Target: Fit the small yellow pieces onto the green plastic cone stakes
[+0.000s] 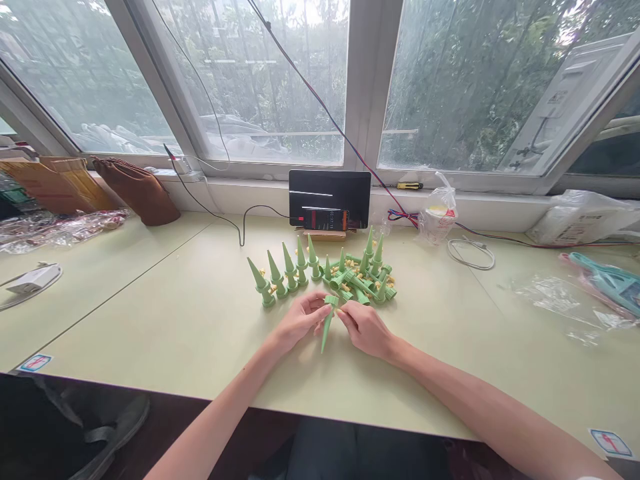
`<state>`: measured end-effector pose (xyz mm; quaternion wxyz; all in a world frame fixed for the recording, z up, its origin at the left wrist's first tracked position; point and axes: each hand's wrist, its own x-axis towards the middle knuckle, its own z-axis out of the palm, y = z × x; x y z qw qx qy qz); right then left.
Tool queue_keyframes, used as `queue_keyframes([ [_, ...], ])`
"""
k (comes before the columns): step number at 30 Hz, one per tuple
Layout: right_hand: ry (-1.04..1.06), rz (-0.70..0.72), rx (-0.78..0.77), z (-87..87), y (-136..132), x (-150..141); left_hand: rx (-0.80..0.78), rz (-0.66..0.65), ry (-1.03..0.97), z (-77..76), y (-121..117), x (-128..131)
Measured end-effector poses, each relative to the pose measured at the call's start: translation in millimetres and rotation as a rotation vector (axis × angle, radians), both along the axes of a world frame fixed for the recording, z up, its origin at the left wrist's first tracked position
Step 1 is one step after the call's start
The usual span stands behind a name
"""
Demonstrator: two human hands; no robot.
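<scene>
My left hand [303,319] is closed around the capped top of a green plastic watering spike [327,331], which hangs point down above the table. Close against the spike's right side is my right hand [367,328], its thumb and forefinger pinched together; whatever lies between them is too small and covered to make out. Just beyond both hands stands a slanting row of green spikes [275,275], points up, with small yellow pieces on their sides. To the right of that row lies a loose pile of green spike parts [357,283] mixed with more yellow pieces.
Behind the pile a dark tablet [330,187] leans at the window ledge, a phone [327,220] in front of it. A plastic-wrapped cup [437,219] and a coiled white cable [471,254] lie to the right. A brown bag [137,191] and white charger [34,279] are left.
</scene>
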<state>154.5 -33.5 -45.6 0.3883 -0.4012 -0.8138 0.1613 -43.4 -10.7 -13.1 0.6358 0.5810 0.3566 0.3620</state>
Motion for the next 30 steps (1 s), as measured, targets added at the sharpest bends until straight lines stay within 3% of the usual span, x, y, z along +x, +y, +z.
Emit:
queue_keyframes([
  [14, 0.123, 0.057, -0.093, 6.6, 1.5, 0.6, 0.162, 0.005, 0.115, 10.0, -5.7, 4.3],
  [23, 0.151, -0.039, -0.071, 7.2, 0.3, -2.1, 0.001, 0.106, 0.005, 5.9, -0.8, 1.8],
  [30, 0.071, -0.073, 0.066, 4.6, -0.8, -2.4, -0.104, 0.134, -0.046, 4.4, 1.0, 0.7],
])
